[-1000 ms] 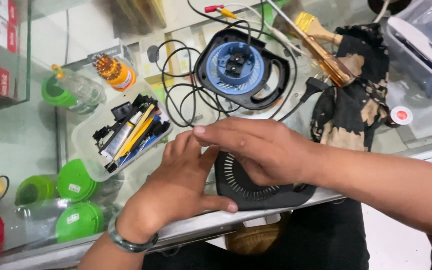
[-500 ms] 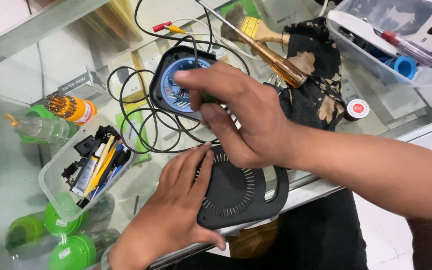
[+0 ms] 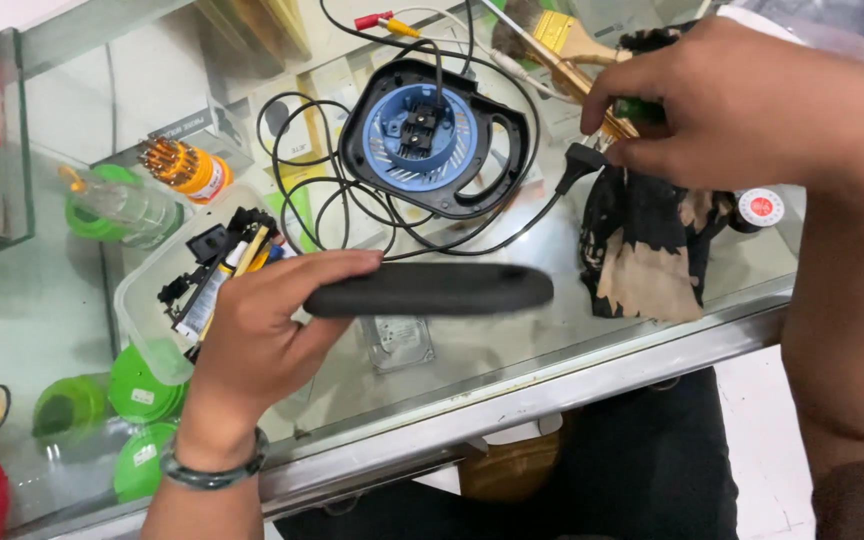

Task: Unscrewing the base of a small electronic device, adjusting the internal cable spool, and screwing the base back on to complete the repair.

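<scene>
My left hand point(image 3: 257, 335) grips a flat black plastic cover point(image 3: 430, 289) by its left end and holds it edge-on above the glass counter point(image 3: 512, 350). Behind it lies the black housing with a blue round inner part point(image 3: 422, 135), with a black cable point(image 3: 352, 215) coiled around it. My right hand point(image 3: 742, 100) is at the upper right, fingers closed on a small green-handled tool point(image 3: 640, 108), over a stained black cloth point(image 3: 642, 250) and next to the black plug point(image 3: 577, 165).
A clear plastic box of small parts point(image 3: 202, 280) sits left of my left hand, with an orange screwdriver-bit holder point(image 3: 184, 165) and green-capped bottle point(image 3: 117, 205) behind. A paintbrush point(image 3: 572, 45) lies at the back. Green lids point(image 3: 142, 385) show under the glass.
The left hand lifted the black cover off the counter and turned it edge-on. The right hand left the housing and moved right to the cloth, closing on a green-handled tool.
</scene>
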